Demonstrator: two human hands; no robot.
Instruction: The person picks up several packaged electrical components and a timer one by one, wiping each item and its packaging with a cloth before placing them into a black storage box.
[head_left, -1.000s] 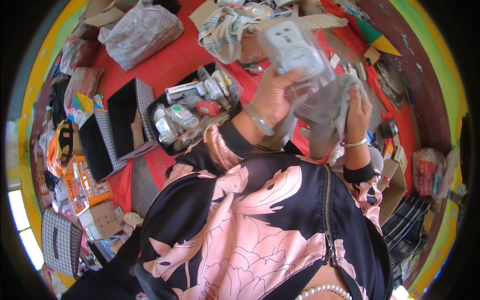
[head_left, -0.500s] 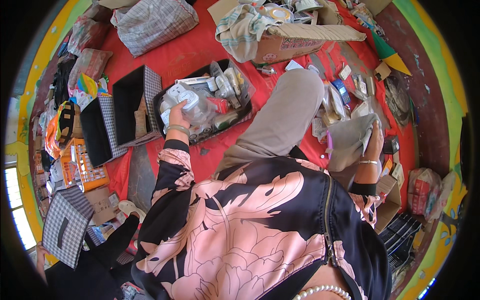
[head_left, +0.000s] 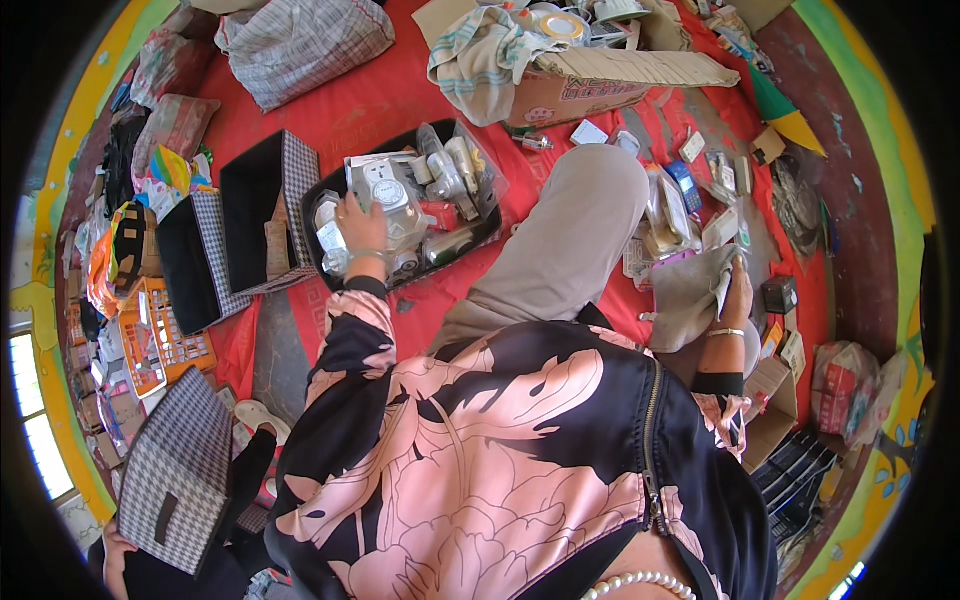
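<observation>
My left hand (head_left: pixel 362 228) is in a dark fabric bin (head_left: pixel 487 232) full of packaged goods, its fingers apart and pressed down beside a clear plastic pack. That pack holds a white plug-in device with a round dial (head_left: pixel 390 192). Long items in clear wrap (head_left: pixel 445 172) lie at the bin's far right. On my right side, my right hand (head_left: pixel 738 292) is closed on the edge of a grey cloth (head_left: pixel 690 295), which hangs down next to small packaged items. The tips of the right fingers are partly hidden by the cloth.
Two checked fabric boxes (head_left: pixel 300 205) stand open left of the bin. A cardboard box (head_left: pixel 585 95) with a striped towel (head_left: pixel 480 60) stands ahead. Small packaged goods (head_left: pixel 668 205) lie on the red sheet at right. At lower left, another person's hand (head_left: pixel 118 555) holds a checked box (head_left: pixel 180 470).
The dial pack now lies in the bin, and my left hand has shifted from it to the left. My right hand and the cloth have shifted slightly nearer. The other person's checked box has tilted and moved right.
</observation>
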